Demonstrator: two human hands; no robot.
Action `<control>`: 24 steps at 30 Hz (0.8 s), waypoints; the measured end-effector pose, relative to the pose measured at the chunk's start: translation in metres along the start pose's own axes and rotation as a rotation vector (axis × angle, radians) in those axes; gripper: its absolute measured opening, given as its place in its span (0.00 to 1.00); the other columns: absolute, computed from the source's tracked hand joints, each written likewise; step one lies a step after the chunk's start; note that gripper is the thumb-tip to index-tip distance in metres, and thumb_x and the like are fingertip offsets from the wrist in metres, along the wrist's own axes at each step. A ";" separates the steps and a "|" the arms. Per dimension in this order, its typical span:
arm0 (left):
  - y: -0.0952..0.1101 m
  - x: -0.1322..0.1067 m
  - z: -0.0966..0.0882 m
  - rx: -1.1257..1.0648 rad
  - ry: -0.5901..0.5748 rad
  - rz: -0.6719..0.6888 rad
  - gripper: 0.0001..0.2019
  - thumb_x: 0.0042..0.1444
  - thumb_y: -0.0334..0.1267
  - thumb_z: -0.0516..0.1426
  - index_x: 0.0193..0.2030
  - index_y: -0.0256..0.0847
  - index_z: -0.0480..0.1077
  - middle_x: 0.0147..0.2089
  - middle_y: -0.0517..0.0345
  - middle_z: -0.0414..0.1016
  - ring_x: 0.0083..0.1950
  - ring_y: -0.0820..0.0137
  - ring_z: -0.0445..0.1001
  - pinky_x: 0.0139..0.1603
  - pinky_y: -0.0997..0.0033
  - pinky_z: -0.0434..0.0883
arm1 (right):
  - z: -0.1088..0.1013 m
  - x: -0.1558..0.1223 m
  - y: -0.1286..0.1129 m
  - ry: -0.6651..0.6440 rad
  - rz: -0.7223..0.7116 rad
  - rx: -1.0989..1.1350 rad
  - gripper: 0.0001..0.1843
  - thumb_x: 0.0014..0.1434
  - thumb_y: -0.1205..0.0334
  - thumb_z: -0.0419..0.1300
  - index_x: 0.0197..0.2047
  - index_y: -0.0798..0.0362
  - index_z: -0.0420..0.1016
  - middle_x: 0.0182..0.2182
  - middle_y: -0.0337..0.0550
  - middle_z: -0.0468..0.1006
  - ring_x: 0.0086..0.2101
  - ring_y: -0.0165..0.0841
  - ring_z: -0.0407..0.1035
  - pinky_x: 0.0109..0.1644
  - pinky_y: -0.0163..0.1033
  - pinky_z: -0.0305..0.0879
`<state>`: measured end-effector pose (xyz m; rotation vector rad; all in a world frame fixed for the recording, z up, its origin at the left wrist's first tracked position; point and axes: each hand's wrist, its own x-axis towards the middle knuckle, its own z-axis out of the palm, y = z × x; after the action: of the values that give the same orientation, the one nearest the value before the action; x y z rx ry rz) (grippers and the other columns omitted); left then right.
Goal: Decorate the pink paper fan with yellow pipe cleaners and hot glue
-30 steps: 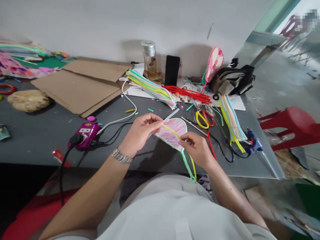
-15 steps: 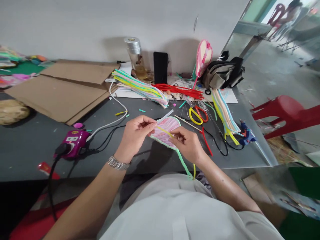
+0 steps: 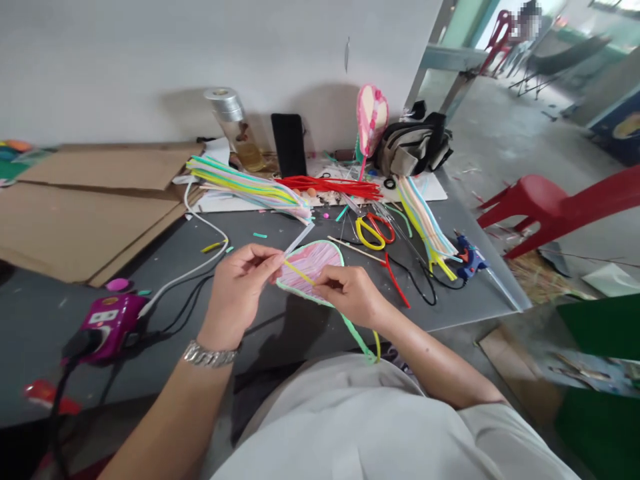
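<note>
Item: **fan** (image 3: 310,270), heart-shaped, with a green pipe-cleaner rim and pink-and-white infill, held in the air between both hands above the near part of the table, its green stem (image 3: 357,340) trailing down toward the person's lap. **Left hand** (image 3: 236,297): fingers closed in a pinch on a white strip (image 3: 299,239) and the end of a yellow strip (image 3: 299,272) at the fan's left edge; metal wristwatch (image 3: 209,355) on the wrist. **Right hand** (image 3: 347,293): fingertips (image 3: 323,280) pressed together on the fan's face, at the yellow strip's far end. The hands stand apart, with the fan spanning the gap. Table (image 3: 480,300): grey top. Far side, left to right: glass jar (image 3: 235,127), pastel pipe cleaners (image 3: 245,187), black phone (image 3: 289,137), red pipe cleaners (image 3: 327,187), finished pink fan (image 3: 371,117) standing upright, bag (image 3: 413,145). Nearer, right of the hands: yellow-handled scissors (image 3: 371,234) beside red-handled scissors (image 3: 381,228), a second pastel bundle (image 3: 423,220), blue glue gun (image 3: 470,263). Left: cardboard sheets (image 3: 85,207), magenta plug-in unit (image 3: 106,327) with white cable (image 3: 200,257). Right, off the table: red stool (image 3: 530,207).
</note>
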<state>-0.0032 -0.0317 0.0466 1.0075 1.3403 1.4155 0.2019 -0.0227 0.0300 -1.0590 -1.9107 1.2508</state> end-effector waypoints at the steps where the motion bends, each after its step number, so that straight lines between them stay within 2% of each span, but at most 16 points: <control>1: 0.002 0.001 -0.002 -0.011 0.019 0.016 0.08 0.47 0.37 0.71 0.31 0.40 0.77 0.23 0.62 0.74 0.26 0.74 0.69 0.28 0.75 0.65 | -0.002 -0.001 0.002 -0.016 0.015 0.007 0.09 0.61 0.60 0.61 0.30 0.54 0.76 0.24 0.34 0.71 0.27 0.26 0.60 0.34 0.33 0.56; 7: 0.009 0.011 -0.025 -0.065 0.141 0.119 0.08 0.44 0.36 0.71 0.30 0.39 0.78 0.21 0.62 0.73 0.25 0.75 0.68 0.27 0.75 0.63 | -0.026 -0.011 0.020 -0.050 0.110 0.096 0.10 0.58 0.58 0.63 0.30 0.55 0.76 0.24 0.36 0.74 0.27 0.27 0.64 0.33 0.33 0.58; 12: 0.001 0.012 -0.028 -0.056 0.127 0.077 0.07 0.44 0.36 0.70 0.30 0.38 0.77 0.21 0.63 0.72 0.23 0.75 0.67 0.27 0.74 0.63 | -0.040 -0.022 0.029 -0.158 0.194 0.049 0.09 0.59 0.59 0.63 0.30 0.54 0.76 0.23 0.34 0.72 0.27 0.27 0.63 0.33 0.33 0.57; 16: -0.005 0.013 -0.024 -0.053 0.113 0.050 0.08 0.43 0.36 0.70 0.29 0.38 0.77 0.21 0.62 0.72 0.24 0.75 0.68 0.26 0.74 0.63 | -0.041 -0.030 0.031 -0.243 0.234 0.025 0.10 0.59 0.58 0.63 0.29 0.54 0.74 0.24 0.32 0.70 0.27 0.27 0.61 0.33 0.33 0.56; 20: -0.005 0.015 -0.024 -0.058 0.122 0.043 0.09 0.43 0.36 0.70 0.29 0.38 0.76 0.21 0.62 0.72 0.23 0.75 0.68 0.26 0.75 0.62 | -0.040 -0.032 0.033 -0.249 0.219 -0.023 0.09 0.61 0.59 0.63 0.31 0.53 0.74 0.24 0.32 0.69 0.28 0.26 0.60 0.33 0.33 0.54; 24: -0.005 0.015 -0.026 -0.073 0.130 0.040 0.09 0.43 0.36 0.70 0.29 0.38 0.76 0.21 0.63 0.71 0.23 0.75 0.67 0.26 0.75 0.62 | -0.030 -0.030 0.027 -0.198 0.279 -0.298 0.08 0.60 0.63 0.65 0.30 0.53 0.74 0.24 0.32 0.72 0.27 0.27 0.62 0.33 0.34 0.52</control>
<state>-0.0316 -0.0239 0.0393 0.9123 1.3580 1.5721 0.2489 -0.0298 0.0133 -1.4419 -2.2070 1.2854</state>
